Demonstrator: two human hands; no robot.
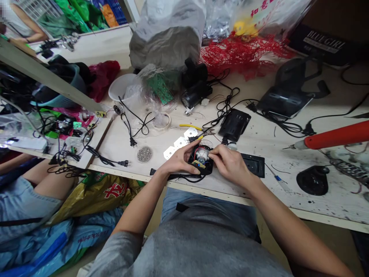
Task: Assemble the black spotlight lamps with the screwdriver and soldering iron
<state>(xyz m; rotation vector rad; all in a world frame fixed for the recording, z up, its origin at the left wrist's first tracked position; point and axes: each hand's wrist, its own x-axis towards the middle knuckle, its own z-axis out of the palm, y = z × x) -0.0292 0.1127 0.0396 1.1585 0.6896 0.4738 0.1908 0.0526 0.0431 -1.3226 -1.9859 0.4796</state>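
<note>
A round black housing (201, 163) lies on the workbench, with red and other wires and a small silvery part showing inside it. My left hand (178, 161) rests its fingers on the housing's left side and steadies it. My right hand (227, 163) pinches something small at the housing's right edge, its fingertips hiding the exact part. A black cable (178, 176) runs from under the housing. Yellow-handled wire cutters (198, 131) lie just above it, and several punched metal plates (178, 144) lie beside my left hand.
An orange-handled soldering iron (334, 136) lies at the right, near a coiled iron stand (346, 171). A small screwdriver (278, 179) and a black plate (253, 165) sit close by. Tangled cords, plugs, a green circuit board (161, 88) and plastic bags crowd the bench's back.
</note>
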